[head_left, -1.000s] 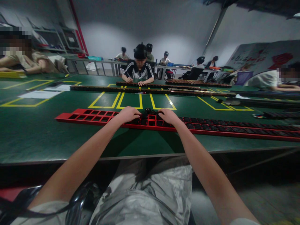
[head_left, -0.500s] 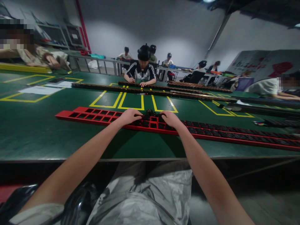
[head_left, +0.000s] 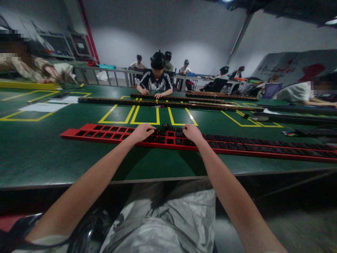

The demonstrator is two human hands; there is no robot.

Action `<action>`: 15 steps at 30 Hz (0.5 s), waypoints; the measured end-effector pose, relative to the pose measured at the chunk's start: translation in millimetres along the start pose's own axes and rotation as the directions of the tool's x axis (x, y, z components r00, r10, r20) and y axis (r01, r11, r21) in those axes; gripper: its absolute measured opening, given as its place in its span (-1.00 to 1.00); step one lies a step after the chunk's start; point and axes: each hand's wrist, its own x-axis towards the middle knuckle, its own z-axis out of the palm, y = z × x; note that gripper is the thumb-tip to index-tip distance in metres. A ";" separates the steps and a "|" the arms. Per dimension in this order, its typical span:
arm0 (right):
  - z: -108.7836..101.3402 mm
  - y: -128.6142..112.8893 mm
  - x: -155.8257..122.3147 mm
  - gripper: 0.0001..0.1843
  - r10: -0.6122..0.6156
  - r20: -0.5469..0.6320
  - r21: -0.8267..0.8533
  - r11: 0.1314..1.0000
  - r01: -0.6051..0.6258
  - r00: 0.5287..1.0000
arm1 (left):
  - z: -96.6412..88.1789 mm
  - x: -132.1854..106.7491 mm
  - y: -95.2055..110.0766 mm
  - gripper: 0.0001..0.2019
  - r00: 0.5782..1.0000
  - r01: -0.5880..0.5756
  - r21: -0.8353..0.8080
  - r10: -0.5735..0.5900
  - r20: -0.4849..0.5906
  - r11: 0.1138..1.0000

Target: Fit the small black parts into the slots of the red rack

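A long red frame [head_left: 116,137] lies across the green table, with two rows of square openings. Black square parts [head_left: 226,144] fill the openings to the right, while those at the left end are bare. My left hand [head_left: 143,132] is closed over the frame, thumb and fingers together beside the black parts; what they pinch is hidden. My right hand [head_left: 192,133] is closed too, its fingertips at the edge of a black square part [head_left: 179,131] in the far row. Between the hands, two openings show red rims, and a small pile of black pieces [head_left: 165,126] sits just behind the frame.
Across the table [head_left: 79,165], a co-worker [head_left: 155,82] bends over long dark strips [head_left: 137,102]. White papers [head_left: 43,106] lie at the left. More dark strips [head_left: 295,122] and a cable end [head_left: 288,133] lie at the right. Other people sit at both sides and behind.
My right hand has shifted slightly right, and the black square part at its fingertips shows more plainly. My left hand has drawn back a little to the left. The camera view has tilted slightly.
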 end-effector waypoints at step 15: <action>-2.3 6.1 3.7 -0.63 -0.071 -0.125 0.359 0.927 0.112 0.990 | 0.0 -0.9 -3.2 -0.65 1.000 -0.017 -0.007 0.017 0.012 1.000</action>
